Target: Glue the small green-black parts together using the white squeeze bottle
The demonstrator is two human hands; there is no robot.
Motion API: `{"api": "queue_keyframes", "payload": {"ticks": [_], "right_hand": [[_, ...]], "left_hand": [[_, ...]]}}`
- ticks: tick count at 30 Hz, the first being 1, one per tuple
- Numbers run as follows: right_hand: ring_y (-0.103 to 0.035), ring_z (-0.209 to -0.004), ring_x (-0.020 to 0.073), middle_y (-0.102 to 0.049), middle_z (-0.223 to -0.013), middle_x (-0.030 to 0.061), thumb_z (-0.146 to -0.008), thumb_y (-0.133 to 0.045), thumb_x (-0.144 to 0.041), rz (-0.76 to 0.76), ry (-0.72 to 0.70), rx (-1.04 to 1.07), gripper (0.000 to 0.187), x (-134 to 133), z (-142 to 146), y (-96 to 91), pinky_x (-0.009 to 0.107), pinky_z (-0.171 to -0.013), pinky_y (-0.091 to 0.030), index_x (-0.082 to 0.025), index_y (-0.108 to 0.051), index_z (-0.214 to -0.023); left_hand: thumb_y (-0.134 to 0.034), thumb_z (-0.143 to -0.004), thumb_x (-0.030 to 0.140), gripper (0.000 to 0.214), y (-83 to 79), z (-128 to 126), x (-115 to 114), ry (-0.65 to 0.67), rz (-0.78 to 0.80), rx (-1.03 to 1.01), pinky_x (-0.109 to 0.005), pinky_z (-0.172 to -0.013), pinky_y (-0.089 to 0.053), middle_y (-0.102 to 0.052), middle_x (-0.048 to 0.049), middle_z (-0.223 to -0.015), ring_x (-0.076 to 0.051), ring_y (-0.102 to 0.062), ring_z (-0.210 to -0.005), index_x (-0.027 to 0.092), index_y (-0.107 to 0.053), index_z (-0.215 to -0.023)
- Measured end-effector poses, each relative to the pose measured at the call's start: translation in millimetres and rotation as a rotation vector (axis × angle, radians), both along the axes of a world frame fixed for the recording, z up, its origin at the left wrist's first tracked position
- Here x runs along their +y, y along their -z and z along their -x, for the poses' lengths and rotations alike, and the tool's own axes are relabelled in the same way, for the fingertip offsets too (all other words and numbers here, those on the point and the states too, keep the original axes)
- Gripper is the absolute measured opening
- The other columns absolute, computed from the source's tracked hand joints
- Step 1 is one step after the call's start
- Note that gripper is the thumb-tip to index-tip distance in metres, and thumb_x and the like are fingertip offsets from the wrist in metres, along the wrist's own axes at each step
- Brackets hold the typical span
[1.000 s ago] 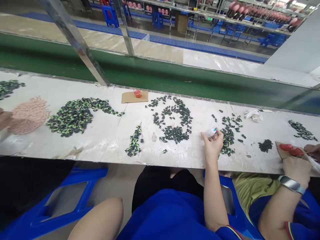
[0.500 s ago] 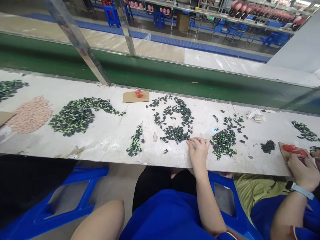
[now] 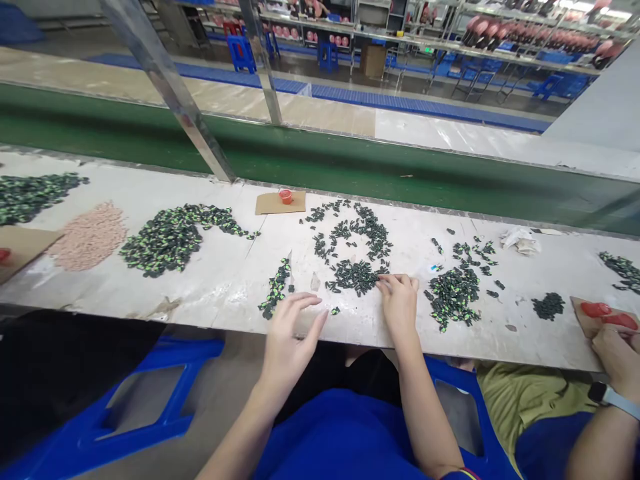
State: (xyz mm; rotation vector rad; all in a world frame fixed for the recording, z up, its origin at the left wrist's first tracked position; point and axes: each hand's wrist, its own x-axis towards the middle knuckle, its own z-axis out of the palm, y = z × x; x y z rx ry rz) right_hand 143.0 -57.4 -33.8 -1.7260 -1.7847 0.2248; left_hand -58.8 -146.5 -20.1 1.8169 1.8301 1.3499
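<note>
My left hand point(image 3: 291, 333) hovers at the front edge of the table, thumb and fingers apart, with nothing between them. Just behind its fingers lies a small cluster of black-and-green pieces point(image 3: 274, 290), and one loose black-and-green piece point(image 3: 335, 311) sits right of its thumb. My right hand point(image 3: 399, 303) rests on the table with thumb and forefinger closed together at the right edge of a pile of small dark green pieces point(image 3: 353, 275). What those fingertips hold, if anything, is too small to make out. To its right is another pile of black-and-green pieces point(image 3: 453, 293).
A red cup point(image 3: 285, 196) stands on cardboard point(image 3: 267, 203) at the back. Leftward lie a large black-and-green heap point(image 3: 165, 243) and a pink heap point(image 3: 90, 240). A metal post point(image 3: 185, 110) rises behind. At far right, a co-worker's hand point(image 3: 617, 357) is beside red items point(image 3: 620, 321).
My left hand has come up from below the table edge to above the table front. My right hand stays at the dark pile. The view has shifted slightly.
</note>
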Motion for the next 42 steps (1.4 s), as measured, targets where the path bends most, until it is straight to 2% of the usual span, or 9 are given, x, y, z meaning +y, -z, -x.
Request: {"api": "queue_keyframes", "payload": {"ticks": [5,9,15,21,25,30,35,39,42], "right_hand": [[-0.045,-0.090,0.0280,-0.060,-0.086,0.0108,-0.089,-0.050,-0.018,-0.006,-0.049,-0.061,0.019,5.5,3.9,2.6,0.039,-0.076,-0.043,-0.019,-0.069,-0.086],[-0.047,-0.090,0.0281,-0.059,-0.088,0.0118,-0.090,-0.047,-0.017,-0.027,-0.089,-0.090,0.019,8.5,5.5,5.7,0.040,-0.076,-0.043,-0.018,-0.065,-0.084],[-0.052,-0.087,0.0270,-0.063,-0.091,0.0108,-0.089,-0.047,-0.016,-0.019,-0.113,-0.013,0.018,11.3,4.8,7.2,0.041,-0.079,-0.044,-0.018,-0.065,-0.091],[-0.054,-0.083,0.0277,-0.063,-0.084,0.0125,-0.092,-0.039,-0.018,-0.033,-0.091,-0.007,0.027,12.0,5.8,6.8,0.042,-0.075,-0.046,-0.017,-0.065,-0.087],[-0.058,-0.084,0.0250,-0.062,-0.091,0.0117,-0.094,-0.035,-0.025,-0.034,-0.122,0.126,0.028,-2.3,4.9,-1.2,0.039,-0.074,-0.049,-0.018,-0.061,-0.094],[-0.063,-0.079,0.0210,-0.063,-0.091,0.0102,-0.094,-0.036,-0.026,0.091,-0.282,0.276,0.027,-32.3,14.9,-13.2,0.036,-0.075,-0.052,-0.018,-0.061,-0.098],[-0.065,-0.079,0.0197,-0.065,-0.090,0.0094,-0.091,-0.044,-0.028,0.145,-0.349,0.497,0.025,-48.6,30.5,-16.8,0.035,-0.074,-0.056,-0.018,-0.067,-0.095],[-0.069,-0.071,0.0185,-0.070,-0.084,0.0069,-0.082,-0.060,-0.034,0.218,-0.249,0.770,0.022,-49.6,35.7,-16.2,0.033,-0.067,-0.060,-0.018,-0.068,-0.096],[-0.070,-0.070,0.0195,-0.072,-0.079,0.0061,-0.076,-0.067,-0.035,0.254,-0.204,0.840,0.023,-48.8,36.4,-17.1,0.034,-0.069,-0.061,-0.018,-0.070,-0.091]], "left_hand": [[-0.057,-0.087,0.033,0.019,30.8,-14.1,8.7,-0.022,0.003,0.143,-0.038,-0.077,-0.049,-0.062,-0.0085,-0.094,-0.024,-0.055,-0.089,0.020,-0.068,-0.094],[-0.059,-0.086,0.029,0.014,39.5,-16.1,11.5,-0.004,-0.007,0.146,-0.038,-0.078,-0.048,-0.062,-0.0078,-0.094,-0.024,-0.054,-0.090,0.021,-0.069,-0.091],[-0.061,-0.084,0.023,0.010,37.5,-17.4,13.8,0.012,0.038,0.094,-0.039,-0.080,-0.048,-0.064,-0.0067,-0.094,-0.025,-0.053,-0.093,0.022,-0.070,-0.087],[-0.062,-0.082,0.020,0.010,37.0,-18.4,17.1,0.041,0.067,0.029,-0.040,-0.084,-0.048,-0.065,-0.0059,-0.096,-0.025,-0.055,-0.095,0.024,-0.070,-0.085],[-0.055,-0.085,0.017,0.013,30.4,-19.7,19.1,0.113,0.103,-0.112,-0.036,-0.081,-0.051,-0.068,-0.0051,-0.092,-0.022,-0.060,-0.092,0.022,-0.067,-0.088],[-0.049,-0.089,0.017,0.018,14.4,-24.9,23.0,0.177,0.073,-0.194,-0.032,-0.079,-0.053,-0.069,-0.0055,-0.092,-0.019,-0.064,-0.089,0.021,-0.065,-0.095],[-0.049,-0.090,0.018,0.018,7.0,-26.5,28.2,0.227,0.021,-0.177,-0.032,-0.079,-0.053,-0.070,-0.0046,-0.090,-0.019,-0.064,-0.088,0.021,-0.065,-0.096],[-0.048,-0.090,0.017,0.019,6.7,-24.9,28.6,0.266,0.054,-0.193,-0.032,-0.078,-0.053,-0.070,-0.0051,-0.090,-0.019,-0.064,-0.087,0.021,-0.066,-0.096],[-0.048,-0.090,0.017,0.019,6.2,-24.1,27.9,0.275,0.071,-0.197,-0.032,-0.078,-0.053,-0.070,-0.0054,-0.088,-0.019,-0.064,-0.087,0.021,-0.066,-0.094]]}}
